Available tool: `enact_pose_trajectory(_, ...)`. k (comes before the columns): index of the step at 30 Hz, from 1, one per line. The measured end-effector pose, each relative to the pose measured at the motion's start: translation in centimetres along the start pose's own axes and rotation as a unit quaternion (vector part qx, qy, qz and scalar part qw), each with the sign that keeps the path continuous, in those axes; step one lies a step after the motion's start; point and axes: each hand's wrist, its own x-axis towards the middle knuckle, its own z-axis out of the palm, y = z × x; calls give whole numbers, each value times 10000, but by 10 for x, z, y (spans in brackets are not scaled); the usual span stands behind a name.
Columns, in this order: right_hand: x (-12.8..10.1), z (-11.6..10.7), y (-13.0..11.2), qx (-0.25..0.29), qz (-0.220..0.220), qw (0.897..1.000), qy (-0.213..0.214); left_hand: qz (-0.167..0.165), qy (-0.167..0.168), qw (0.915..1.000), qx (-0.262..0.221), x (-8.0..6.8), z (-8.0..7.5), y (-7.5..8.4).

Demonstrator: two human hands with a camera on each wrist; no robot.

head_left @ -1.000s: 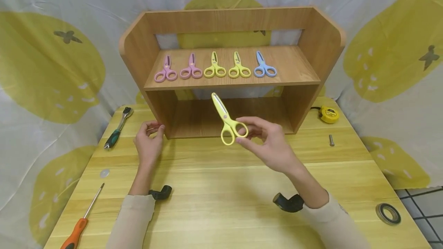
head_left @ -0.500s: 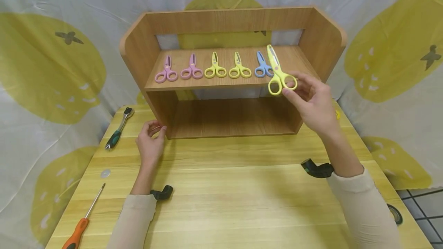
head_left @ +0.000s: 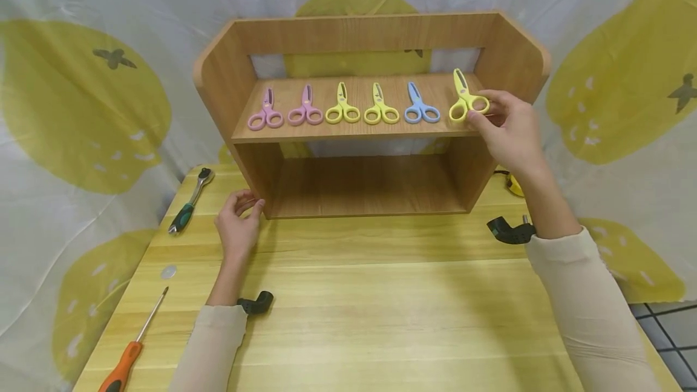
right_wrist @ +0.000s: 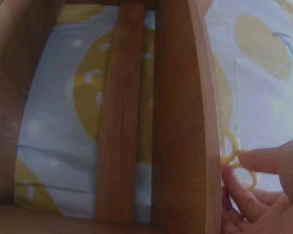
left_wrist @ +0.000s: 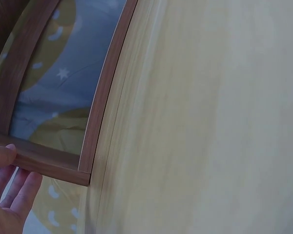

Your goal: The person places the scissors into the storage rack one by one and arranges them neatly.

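At the right end of the upper board of a wooden shelf (head_left: 348, 129), my right hand (head_left: 512, 132) pinches one handle ring of yellow scissors (head_left: 463, 100), blades pointing to the back. Whether the scissors touch the board is unclear. In the right wrist view their yellow rings (right_wrist: 252, 180) show between thumb and fingers; the blades are hidden behind the board. To their left lie blue scissors (head_left: 417, 104), two yellow pairs and two pink pairs (head_left: 265, 115) in a row. My left hand (head_left: 238, 222) holds the shelf's lower left side panel (left_wrist: 51, 163), thumb on its edge.
A ratchet wrench (head_left: 190, 203), a washer (head_left: 169, 271) and an orange-handled screwdriver (head_left: 127, 359) lie along the table's left side. A yellow tape measure (head_left: 514, 186) is partly hidden behind my right forearm. Patterned cloth (head_left: 98, 138) hangs behind the shelf.
My right hand has carried the yellow scissors from in front of the shelf, right and back, to the upper board's right end beside the blue pair. My left hand has stayed put.
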Motion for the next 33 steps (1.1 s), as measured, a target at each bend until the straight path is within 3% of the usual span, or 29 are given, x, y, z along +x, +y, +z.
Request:
enact_pose_trajectory(7,5,2,-4,-849,433,9950,-284,-5,-41,9999,-98,2,0,0)
enact_pose_trajectory(14,11,5,-9,-1461,359,9860,-726,-45,-50,9999,-109,0,-1,-3)
enact_pose_trajectory(22,7,10,-5,-1658,-114,9844,-581,-23,-2,10000,-66,2,-1,-2)
enact_pose_trajectory(27,4,10,-6,-1533,-73,9864,-584,-75,-10,10000,45,2,-2,2)
enact_pose_trajectory(33,-10,9,-1,-1227,-118,9920,-278,-160,-296,9991,270,-1,-5,9)
